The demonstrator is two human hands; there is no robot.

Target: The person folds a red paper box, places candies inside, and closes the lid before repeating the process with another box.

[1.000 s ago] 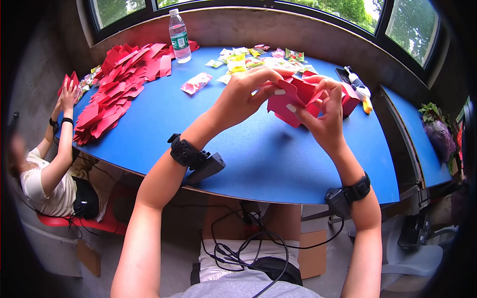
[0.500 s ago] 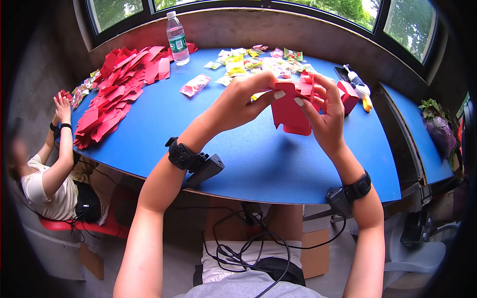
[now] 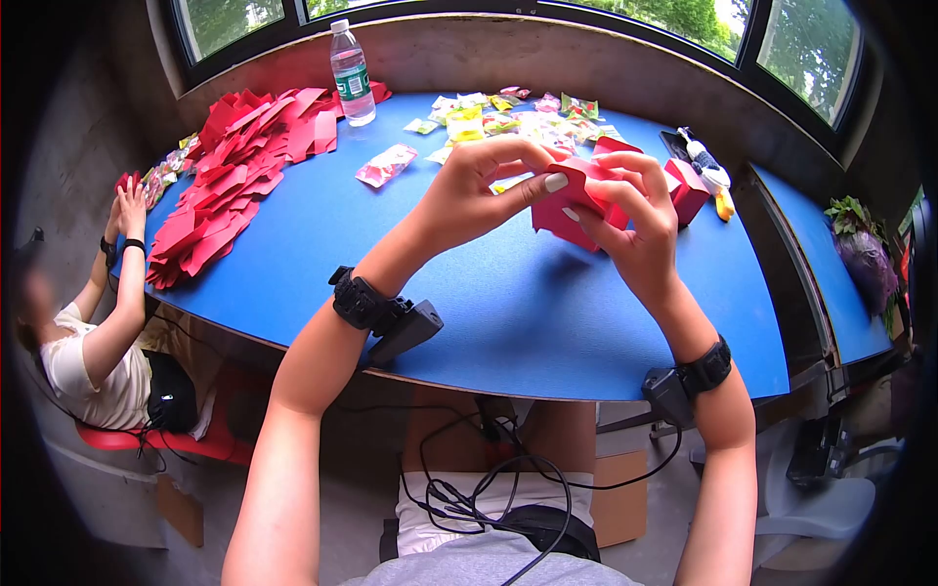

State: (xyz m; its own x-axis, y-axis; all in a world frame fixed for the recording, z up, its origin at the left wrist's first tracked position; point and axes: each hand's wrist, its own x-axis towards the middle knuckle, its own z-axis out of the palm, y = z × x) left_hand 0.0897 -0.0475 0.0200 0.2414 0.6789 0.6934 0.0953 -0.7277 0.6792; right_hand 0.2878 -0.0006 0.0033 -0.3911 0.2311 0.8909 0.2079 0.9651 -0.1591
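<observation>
Two bare hands hold a folded red card box (image 3: 565, 207) above the blue surface (image 3: 469, 313).

The left hand (image 3: 503, 181) pinches one edge between thumb and fingers; the right hand (image 3: 635, 200), fingers curled, grips the other side. Behind the box lie small colourful wrapped packets (image 3: 467, 124), with a second red card box (image 3: 688, 191) just beyond the right hand. A clear plastic bottle with a green label (image 3: 353, 78) stands beside a heap of flat red card pieces (image 3: 220, 181).

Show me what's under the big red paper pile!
The blue table shows along the edge of the red paper pile. Farther in, the paper covers what's beneath, so I can't tell if anything hides there.
</observation>
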